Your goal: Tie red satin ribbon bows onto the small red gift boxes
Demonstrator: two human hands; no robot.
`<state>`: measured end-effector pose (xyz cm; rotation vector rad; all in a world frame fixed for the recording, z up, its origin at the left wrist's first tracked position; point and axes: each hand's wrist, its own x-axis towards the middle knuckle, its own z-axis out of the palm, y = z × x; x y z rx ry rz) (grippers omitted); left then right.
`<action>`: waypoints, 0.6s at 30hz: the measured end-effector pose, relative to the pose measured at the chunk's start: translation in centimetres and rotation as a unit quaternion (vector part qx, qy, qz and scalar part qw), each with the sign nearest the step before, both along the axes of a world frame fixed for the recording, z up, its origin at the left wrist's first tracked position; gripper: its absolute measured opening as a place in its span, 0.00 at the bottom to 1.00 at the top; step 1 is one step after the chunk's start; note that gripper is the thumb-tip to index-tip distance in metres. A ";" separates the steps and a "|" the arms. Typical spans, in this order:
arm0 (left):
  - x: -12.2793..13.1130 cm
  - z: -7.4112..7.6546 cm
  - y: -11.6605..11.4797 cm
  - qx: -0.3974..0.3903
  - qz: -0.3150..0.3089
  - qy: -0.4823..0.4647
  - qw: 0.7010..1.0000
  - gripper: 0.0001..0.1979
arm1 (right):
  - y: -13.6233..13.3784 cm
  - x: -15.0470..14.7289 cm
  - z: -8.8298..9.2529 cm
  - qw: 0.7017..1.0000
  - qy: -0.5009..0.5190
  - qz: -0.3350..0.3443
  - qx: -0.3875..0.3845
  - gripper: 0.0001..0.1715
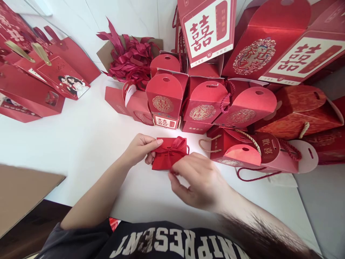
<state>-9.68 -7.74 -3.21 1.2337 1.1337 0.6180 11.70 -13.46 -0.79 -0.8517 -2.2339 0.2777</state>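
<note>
A small red gift box (pixel 161 162) with a red ribbon bow (pixel 172 146) across its top is in front of me on the white table. My left hand (pixel 145 146) grips its left edge, thumb on top and fingers against the side. At the lower right of the box is my right hand (pixel 195 180), its thumb and index finger pinched together at what looks like a ribbon tail. That tail is mostly hidden by the fingers. A bit of twisted red cord (pixel 188 149) shows at the box's right side.
Red boxes (pixel 164 95) with gold emblems are stacked behind, and more boxes with rope handles (pixel 242 151) stand to the right. Loose red ribbons fill a cardboard box (pixel 104 57) at the back. Red gift bags (pixel 61 81) stand at left, above a brown cardboard piece (pixel 24 194).
</note>
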 end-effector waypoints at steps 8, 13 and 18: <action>-0.1 0.0 0.0 0.068 -0.023 0.038 0.997 0.26 | -1.2 -1.0 -1.2 0.991 -0.094 0.097 -0.007 0.16; 0.0 0.1 0.0 0.110 -0.057 0.044 0.991 0.23 | 0.6 0.9 0.6 0.991 0.007 0.070 -0.114 0.12; -0.2 0.6 -0.1 0.112 -0.087 0.101 0.985 0.20 | 3.3 2.4 0.3 0.982 0.048 -0.051 -0.177 0.10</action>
